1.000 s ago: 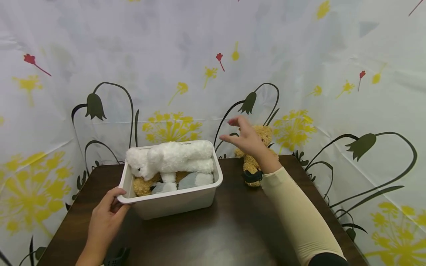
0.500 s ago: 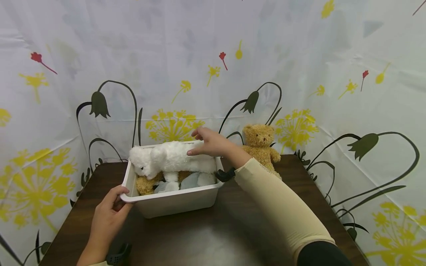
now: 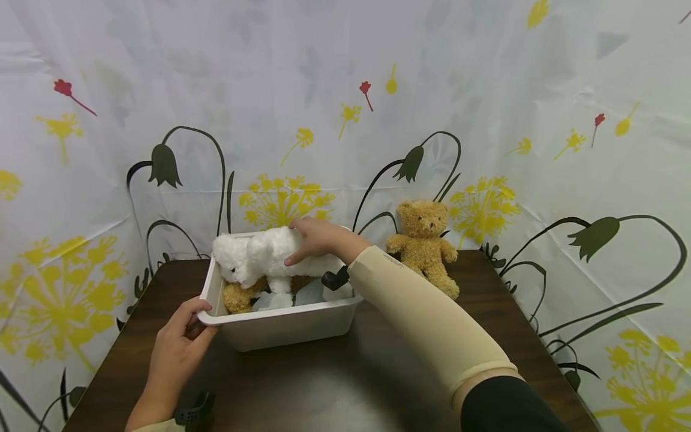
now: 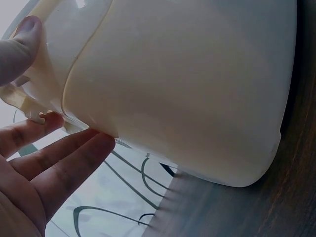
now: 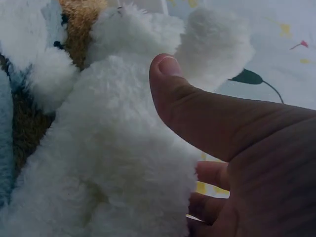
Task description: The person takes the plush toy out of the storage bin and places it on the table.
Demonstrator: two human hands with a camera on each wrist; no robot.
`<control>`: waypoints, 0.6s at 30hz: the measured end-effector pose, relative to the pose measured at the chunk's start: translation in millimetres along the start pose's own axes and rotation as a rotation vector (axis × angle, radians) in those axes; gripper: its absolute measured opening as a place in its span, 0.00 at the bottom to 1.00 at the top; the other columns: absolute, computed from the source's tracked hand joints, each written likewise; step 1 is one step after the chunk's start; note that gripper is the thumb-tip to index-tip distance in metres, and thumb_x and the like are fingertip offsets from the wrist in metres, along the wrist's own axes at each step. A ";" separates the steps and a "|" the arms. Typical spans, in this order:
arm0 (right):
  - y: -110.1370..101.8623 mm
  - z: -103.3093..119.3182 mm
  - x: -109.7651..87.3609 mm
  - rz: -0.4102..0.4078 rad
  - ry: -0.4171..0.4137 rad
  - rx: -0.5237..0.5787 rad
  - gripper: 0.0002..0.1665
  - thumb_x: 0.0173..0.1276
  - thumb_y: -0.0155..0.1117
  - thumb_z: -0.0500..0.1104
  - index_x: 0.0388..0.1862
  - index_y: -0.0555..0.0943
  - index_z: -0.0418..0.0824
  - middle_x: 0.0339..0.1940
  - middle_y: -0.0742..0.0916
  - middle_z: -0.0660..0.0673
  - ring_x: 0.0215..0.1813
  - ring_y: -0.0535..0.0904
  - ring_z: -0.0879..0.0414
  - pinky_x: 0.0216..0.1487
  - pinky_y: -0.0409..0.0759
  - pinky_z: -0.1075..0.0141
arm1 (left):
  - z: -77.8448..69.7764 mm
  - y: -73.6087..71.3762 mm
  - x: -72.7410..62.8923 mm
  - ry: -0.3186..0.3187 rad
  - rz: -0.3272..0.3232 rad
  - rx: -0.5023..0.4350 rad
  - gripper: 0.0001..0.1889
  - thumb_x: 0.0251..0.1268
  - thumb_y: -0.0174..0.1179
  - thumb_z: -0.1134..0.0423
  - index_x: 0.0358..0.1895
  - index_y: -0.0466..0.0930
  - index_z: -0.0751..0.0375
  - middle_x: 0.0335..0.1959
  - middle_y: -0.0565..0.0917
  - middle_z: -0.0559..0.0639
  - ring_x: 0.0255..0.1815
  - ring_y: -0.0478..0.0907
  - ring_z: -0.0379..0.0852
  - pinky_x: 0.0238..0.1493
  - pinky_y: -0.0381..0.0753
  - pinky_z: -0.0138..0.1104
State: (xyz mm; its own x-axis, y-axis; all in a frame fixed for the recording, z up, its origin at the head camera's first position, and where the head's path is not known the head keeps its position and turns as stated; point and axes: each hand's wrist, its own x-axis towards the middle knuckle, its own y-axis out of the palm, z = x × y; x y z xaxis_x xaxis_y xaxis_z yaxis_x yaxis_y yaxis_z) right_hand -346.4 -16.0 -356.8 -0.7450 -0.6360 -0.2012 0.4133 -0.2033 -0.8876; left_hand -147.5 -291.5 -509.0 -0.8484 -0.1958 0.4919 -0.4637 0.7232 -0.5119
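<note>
A white plastic bin stands on the table at centre left. My left hand grips its near left corner; the left wrist view has the thumb by the rim and fingers touching the bin's wall. Across the top of the bin lies a fluffy white stuffed animal, face to the left. My right hand holds its body, thumb on the near side, fingers on the far side. Beneath it are a tan plush and grey-and-white plush, partly hidden.
A tan teddy bear sits at the back right of the dark wooden table, against a hanging white cloth printed with flowers. The right forearm crosses the table's right half.
My right hand has moved left from in front of the teddy bear, come down and taken hold of the white stuffed animal. The left hand stays on the bin's corner.
</note>
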 end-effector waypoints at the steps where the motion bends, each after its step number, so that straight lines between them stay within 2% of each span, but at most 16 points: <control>1: 1.6 0.6 1.6 -0.004 0.002 -0.013 0.59 0.69 0.79 0.63 0.89 0.61 0.45 0.89 0.66 0.41 0.89 0.62 0.45 0.88 0.68 0.50 | -0.2 0.0 0.3 -0.002 0.003 0.000 0.24 0.60 0.76 0.79 0.58 0.79 0.63 0.64 0.84 0.68 0.60 0.82 0.29 0.51 0.74 0.07; 4: 7.5 3.1 6.4 -0.030 0.007 -0.104 0.61 0.68 0.79 0.65 0.89 0.60 0.46 0.88 0.67 0.39 0.87 0.65 0.44 0.87 0.70 0.48 | -2.0 -0.4 1.5 -0.006 0.008 -0.003 0.24 0.60 0.76 0.79 0.58 0.79 0.64 0.65 0.83 0.69 0.60 0.87 0.61 0.50 0.73 0.07; 6: 11.2 5.0 8.5 -0.053 0.013 -0.175 0.63 0.66 0.80 0.66 0.90 0.59 0.46 0.87 0.68 0.38 0.85 0.68 0.42 0.87 0.70 0.45 | -3.7 -0.6 2.8 -0.005 0.010 -0.008 0.24 0.61 0.76 0.79 0.58 0.79 0.65 0.65 0.83 0.69 0.59 0.84 0.73 0.50 0.73 0.06; 9: 16.7 7.6 10.6 -0.082 0.033 -0.264 0.64 0.64 0.80 0.69 0.89 0.59 0.49 0.85 0.69 0.38 0.83 0.71 0.42 0.87 0.68 0.40 | -5.3 -0.4 4.2 -0.007 0.013 0.005 0.24 0.61 0.76 0.79 0.58 0.79 0.64 0.65 0.83 0.68 0.58 0.85 0.71 0.50 0.73 0.06; 13: 22.6 9.1 13.3 -0.125 0.039 -0.313 0.61 0.62 0.81 0.69 0.86 0.64 0.50 0.81 0.72 0.39 0.80 0.74 0.43 0.87 0.65 0.34 | -3.9 -0.5 4.4 0.000 0.013 -0.003 0.23 0.61 0.76 0.79 0.57 0.80 0.64 0.65 0.83 0.68 0.58 0.85 0.70 0.50 0.74 0.07; 14: 24.0 9.1 13.9 -0.135 0.038 -0.318 0.60 0.61 0.82 0.70 0.85 0.65 0.50 0.81 0.73 0.39 0.79 0.75 0.43 0.87 0.65 0.34 | -2.9 -0.6 3.9 0.001 0.011 -0.005 0.23 0.61 0.76 0.79 0.57 0.80 0.64 0.65 0.83 0.67 0.59 0.87 0.64 0.50 0.74 0.07; 18: 30.1 11.1 16.5 -0.146 0.036 -0.335 0.63 0.59 0.84 0.69 0.85 0.65 0.49 0.81 0.71 0.37 0.73 0.80 0.43 0.84 0.70 0.36 | -2.0 -1.1 0.9 -0.007 0.012 0.013 0.22 0.61 0.75 0.79 0.57 0.79 0.65 0.65 0.83 0.66 0.59 0.87 0.64 0.50 0.74 0.07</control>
State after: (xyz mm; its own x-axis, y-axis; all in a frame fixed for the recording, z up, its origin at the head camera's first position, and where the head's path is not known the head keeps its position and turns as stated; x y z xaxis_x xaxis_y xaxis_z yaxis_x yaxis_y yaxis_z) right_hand -340.4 -40.8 -382.2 -0.8038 -0.5907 -0.0713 0.1111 -0.0312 -0.9933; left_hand -147.3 -291.2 -506.6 -0.8558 -0.1913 0.4807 -0.4564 0.7167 -0.5273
